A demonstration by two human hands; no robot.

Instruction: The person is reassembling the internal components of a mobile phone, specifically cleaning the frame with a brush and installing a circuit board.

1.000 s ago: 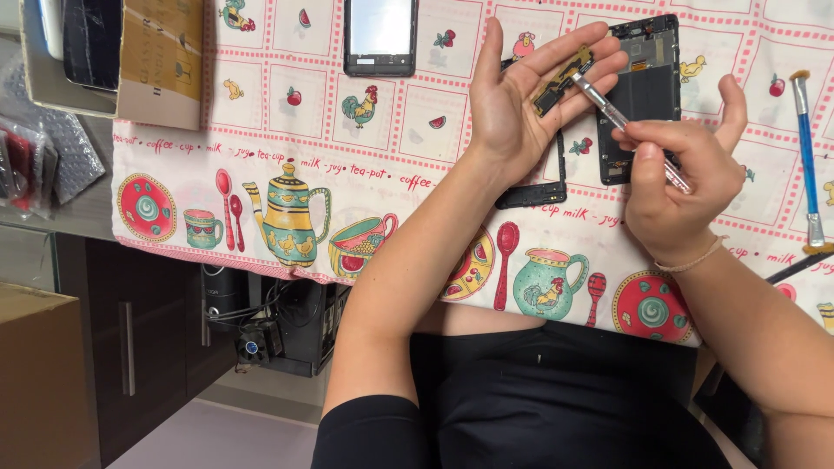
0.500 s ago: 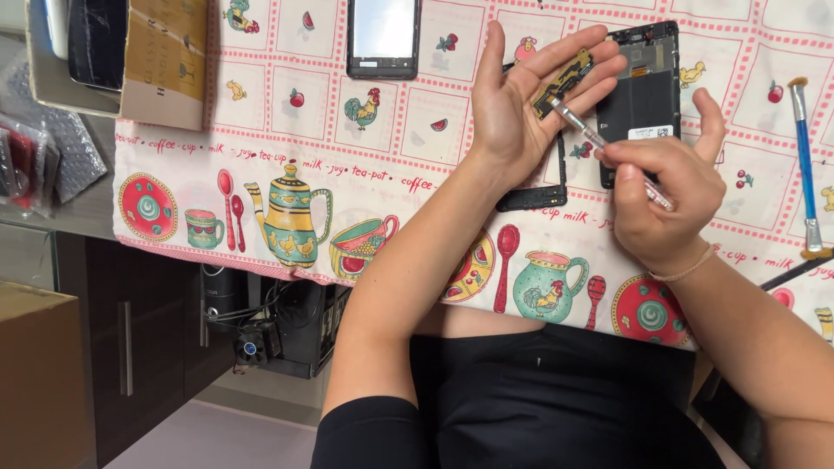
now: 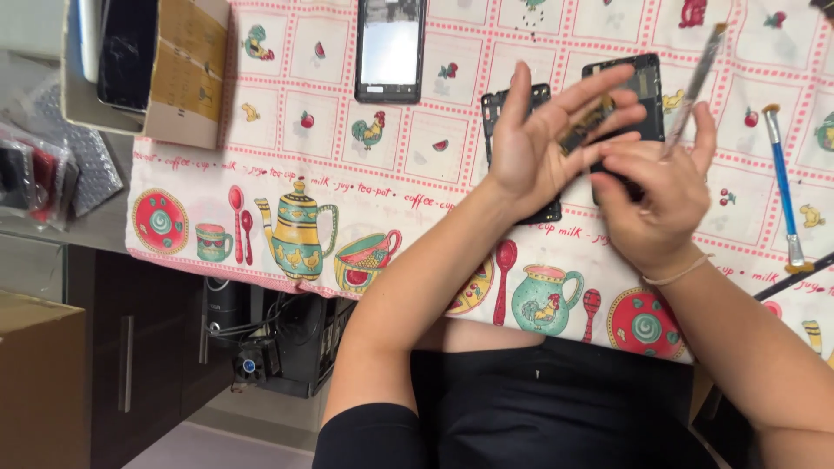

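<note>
Our left hand lies palm up with its fingers spread, and a small dark and gold part rests across them, loosely cradled, not pinched. Our right hand is closed around a thin metal tool, whose shaft points up toward one o'clock and blurs with motion; the working tip is hidden behind the fingers, so we cannot tell whether it touches the part. To do this well, we judge that the left palm should stay flat and steady over the cloth, so the part cannot slide off, and that the tool should press lightly. Under the hands lie two opened phone shells, one at eleven o'clock from the left hand, the other at twelve o'clock from the right. We count one whole phone face up at ten o'clock, one blue-handled brush at three o'clock, and one cardboard box far off at nine o'clock on the patterned tablecloth.
</note>
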